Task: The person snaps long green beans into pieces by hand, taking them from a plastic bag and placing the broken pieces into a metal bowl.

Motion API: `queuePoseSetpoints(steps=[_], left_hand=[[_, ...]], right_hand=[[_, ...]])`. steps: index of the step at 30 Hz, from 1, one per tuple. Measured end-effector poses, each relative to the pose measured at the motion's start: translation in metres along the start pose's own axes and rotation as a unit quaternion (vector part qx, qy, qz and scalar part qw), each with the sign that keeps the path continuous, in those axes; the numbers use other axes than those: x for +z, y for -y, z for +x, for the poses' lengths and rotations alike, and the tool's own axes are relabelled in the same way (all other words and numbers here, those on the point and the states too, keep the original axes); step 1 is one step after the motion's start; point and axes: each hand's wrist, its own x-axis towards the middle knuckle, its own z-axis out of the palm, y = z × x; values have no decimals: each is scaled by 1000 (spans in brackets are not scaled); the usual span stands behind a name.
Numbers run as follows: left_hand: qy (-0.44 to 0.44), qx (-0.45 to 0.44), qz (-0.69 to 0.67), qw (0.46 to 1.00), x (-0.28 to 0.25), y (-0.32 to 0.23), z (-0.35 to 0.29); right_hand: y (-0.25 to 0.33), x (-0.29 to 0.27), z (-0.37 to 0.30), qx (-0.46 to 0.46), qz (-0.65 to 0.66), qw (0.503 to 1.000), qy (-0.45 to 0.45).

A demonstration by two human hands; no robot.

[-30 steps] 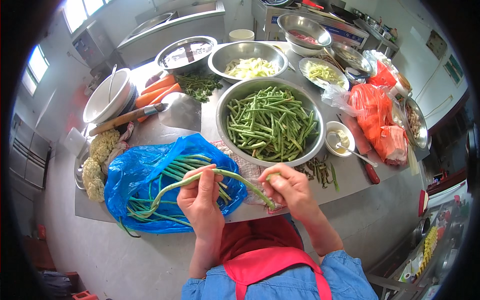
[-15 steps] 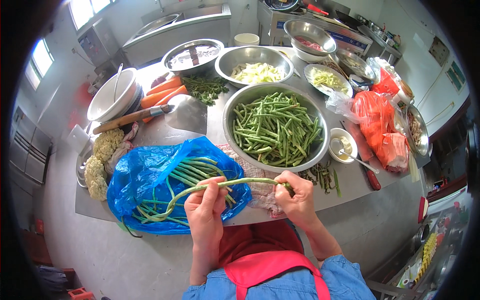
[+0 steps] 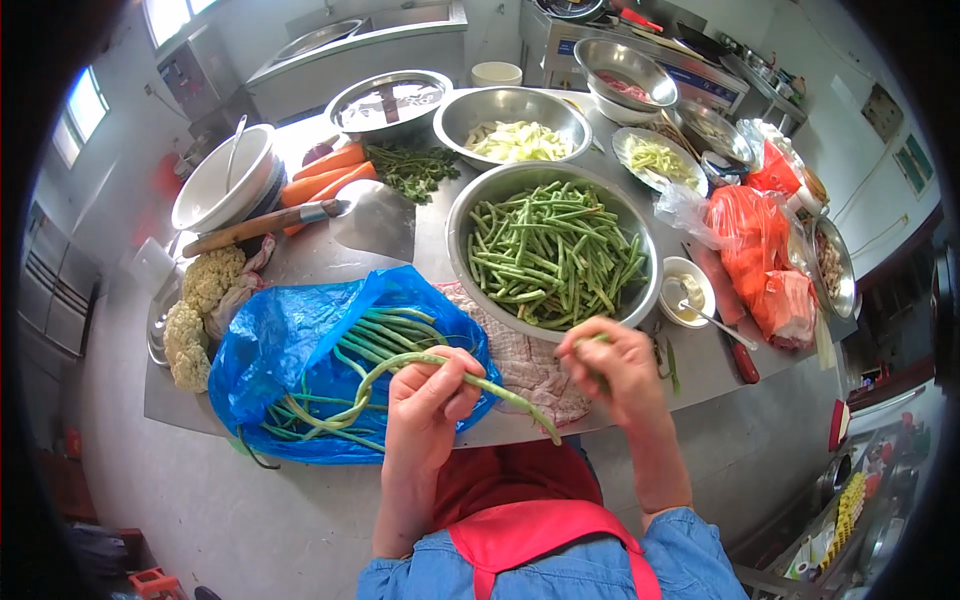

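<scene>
My left hand (image 3: 430,400) pinches a long green bean (image 3: 522,403); one end points right toward my other hand, and the rest loops back over the blue plastic bag (image 3: 262,345). More whole long beans (image 3: 392,335) lie in that bag. Beside the front rim of a large steel bowl (image 3: 456,255), my right hand (image 3: 625,375) is closed on a short piece of green bean (image 3: 599,380), slightly blurred and partly hidden by the fingers. Snapped bean pieces (image 3: 555,250) fill the bowl. Under the bean lies a pinkish cloth (image 3: 520,372).
Right of the bowl are a small white bowl (image 3: 704,300) with a spoon, a red-handled knife (image 3: 743,362) and a red plastic bag (image 3: 745,235). At left lie cauliflower (image 3: 212,280), a wooden-handled cleaver (image 3: 260,228) and carrots (image 3: 330,180). Bean scraps (image 3: 673,368) sit near the front edge.
The long bean, earlier stretched between both hands, is now broken. My right hand has moved slightly right and up with the short piece; my left hand has shifted slightly right.
</scene>
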Motion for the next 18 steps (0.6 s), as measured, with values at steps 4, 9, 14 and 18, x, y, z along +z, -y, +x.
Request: queuePoseSetpoints(steps=[4,9,14,18], left_hand=[[42,-19,-11,999,7,4,0],[25,-15,39,999,2,11,-2],[3,-48,42,998,-4,10,-8],[-55,-45,-53,996,-22,3,-16]], right_hand=[[-6,14,-1,137,-30,973,184],[-21,15,1,153,60,948,271],[-27,17,-6,159,60,967,190],[-26,1,-10,68,20,995,75]])
